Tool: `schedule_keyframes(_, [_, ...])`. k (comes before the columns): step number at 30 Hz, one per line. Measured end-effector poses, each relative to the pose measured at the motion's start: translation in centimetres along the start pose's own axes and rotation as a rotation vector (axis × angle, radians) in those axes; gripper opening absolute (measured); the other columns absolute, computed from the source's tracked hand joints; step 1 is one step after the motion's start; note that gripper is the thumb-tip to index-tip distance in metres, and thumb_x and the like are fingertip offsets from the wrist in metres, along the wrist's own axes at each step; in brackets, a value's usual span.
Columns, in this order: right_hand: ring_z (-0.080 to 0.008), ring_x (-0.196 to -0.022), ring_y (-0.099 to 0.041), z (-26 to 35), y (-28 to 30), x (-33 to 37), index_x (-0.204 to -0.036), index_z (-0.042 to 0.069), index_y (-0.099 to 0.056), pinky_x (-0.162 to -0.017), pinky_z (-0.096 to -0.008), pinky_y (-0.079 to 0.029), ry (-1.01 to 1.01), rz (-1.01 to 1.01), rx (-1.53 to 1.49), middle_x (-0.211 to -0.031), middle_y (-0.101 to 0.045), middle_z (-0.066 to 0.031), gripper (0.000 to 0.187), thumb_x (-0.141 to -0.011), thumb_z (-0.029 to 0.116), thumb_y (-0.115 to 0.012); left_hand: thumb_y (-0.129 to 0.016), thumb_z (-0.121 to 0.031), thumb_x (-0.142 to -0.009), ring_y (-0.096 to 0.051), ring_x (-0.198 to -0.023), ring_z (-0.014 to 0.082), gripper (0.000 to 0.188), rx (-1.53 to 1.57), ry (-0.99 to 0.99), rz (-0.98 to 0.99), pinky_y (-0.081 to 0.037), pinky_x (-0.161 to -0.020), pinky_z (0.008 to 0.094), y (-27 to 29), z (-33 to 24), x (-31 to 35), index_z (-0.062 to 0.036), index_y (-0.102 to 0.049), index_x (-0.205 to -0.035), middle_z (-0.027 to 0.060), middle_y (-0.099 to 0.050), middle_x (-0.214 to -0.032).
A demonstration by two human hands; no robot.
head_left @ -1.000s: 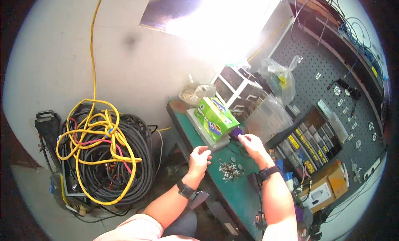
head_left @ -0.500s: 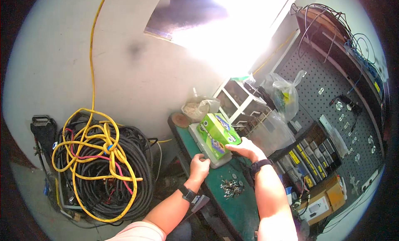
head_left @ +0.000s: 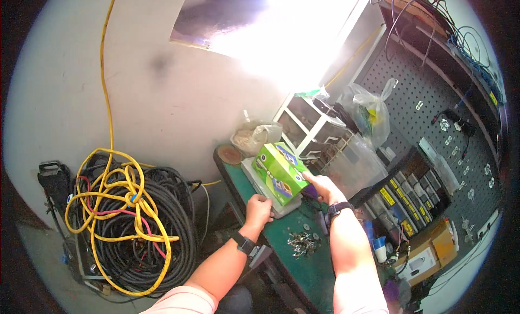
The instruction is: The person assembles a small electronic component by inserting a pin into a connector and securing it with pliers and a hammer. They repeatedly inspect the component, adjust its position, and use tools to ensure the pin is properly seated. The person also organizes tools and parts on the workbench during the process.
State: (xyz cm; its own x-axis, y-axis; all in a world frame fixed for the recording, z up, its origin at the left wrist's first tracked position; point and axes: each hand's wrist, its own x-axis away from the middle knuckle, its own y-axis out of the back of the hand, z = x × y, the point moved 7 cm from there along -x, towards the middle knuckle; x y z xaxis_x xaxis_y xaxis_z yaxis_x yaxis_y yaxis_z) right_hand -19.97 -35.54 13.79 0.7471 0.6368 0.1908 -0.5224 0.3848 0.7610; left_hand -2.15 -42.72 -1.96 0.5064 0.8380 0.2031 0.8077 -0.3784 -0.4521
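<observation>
A bright green printed box point(head_left: 275, 176) lies on a flat pale grey platform point(head_left: 293, 206) on the green-topped bench point(head_left: 281, 235). My right hand point(head_left: 326, 189) is at the right end of the box, fingers stretched out, fingertips at its upper edge. Whether they touch it is hard to tell. My left hand point(head_left: 259, 210) is curled closed beside the near left edge of the platform; anything inside its fingers is hidden. Small metal parts point(head_left: 303, 244) lie in a loose pile on the bench, nearer to me than the box.
Behind the box stand a plastic bag point(head_left: 257, 138) and a white-framed drawer unit point(head_left: 309, 122). Parts bins point(head_left: 403, 203) and a cardboard box point(head_left: 428, 257) are on the right, below a pegboard point(head_left: 428, 124). Coiled black and yellow cables point(head_left: 135, 222) fill the left.
My right hand has shifted right along the box, and its thumb no longer lies across the front face. The green box keeps its place on the platform. The whole view has shifted slightly.
</observation>
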Motion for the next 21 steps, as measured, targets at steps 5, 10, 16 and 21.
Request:
schedule_keyframes(5, [-0.0116, -0.068, -0.041, -2.5, -0.8, -2.0, -0.11, 0.015, -0.063, -0.057, -0.0284, -0.036, -0.004, 0.037, -0.142, -0.086, -0.051, 0.0024, 0.058, -0.08, 0.064, -0.065, -0.059, -0.014, -0.087, -0.065, -0.062, 0.0222, 0.027, -0.024, 0.066, 0.065, -0.055, -0.046, 0.0333, -1.2, 0.1, -1.5, 0.0049, -0.055, -0.107, 0.0132, -0.063, -0.09])
schedule_keyframes(10, [-0.0097, -0.072, -0.038, -0.9, -2.0, -0.4, -0.107, 0.018, -0.061, -0.059, -0.0267, -0.035, 0.033, 0.126, -0.212, -0.084, -0.043, 0.003, 0.052, -0.08, 0.062, -0.067, -0.056, -0.012, -0.088, -0.067, -0.064, 0.0293, 0.034, -0.066, -0.104, -0.017, -0.059, -0.048, 0.0351, -1.0, -0.8, -2.2, 0.0064, -0.053, -0.116, 0.0186, -0.064, -0.101])
schedule_keyframes(16, [-0.013, -0.077, -0.042, -1.6, -2.6, -0.4, -0.119, 0.017, -0.066, -0.061, -0.0301, -0.033, 0.059, 0.206, -0.228, -0.102, -0.057, 0.001, 0.067, -0.076, 0.068, -0.066, -0.054, -0.017, -0.088, -0.063, -0.051, 0.0254, 0.039, 0.025, -0.015, 0.071, -0.054, -0.041, 0.0323, -1.5, -2.8, -0.3, 0.0053, -0.049, -0.12, 0.0168, -0.067, -0.089])
schedule_keyframes(21, [-0.0123, -0.073, -0.042, -1.0, -3.5, 0.9, -0.116, 0.016, -0.067, -0.059, -0.0289, -0.033, 0.139, 0.232, -0.288, -0.094, -0.057, 0.0016, 0.062, -0.078, 0.066, -0.065, -0.051, -0.024, -0.089, -0.055, -0.046, 0.0165, 0.03, -0.008, 0.033, 0.027, -0.044, -0.04, 0.0279, -0.3, -2.4, 0.1, -0.0017, -0.055, -0.11, 0.0097, -0.068, -0.076])
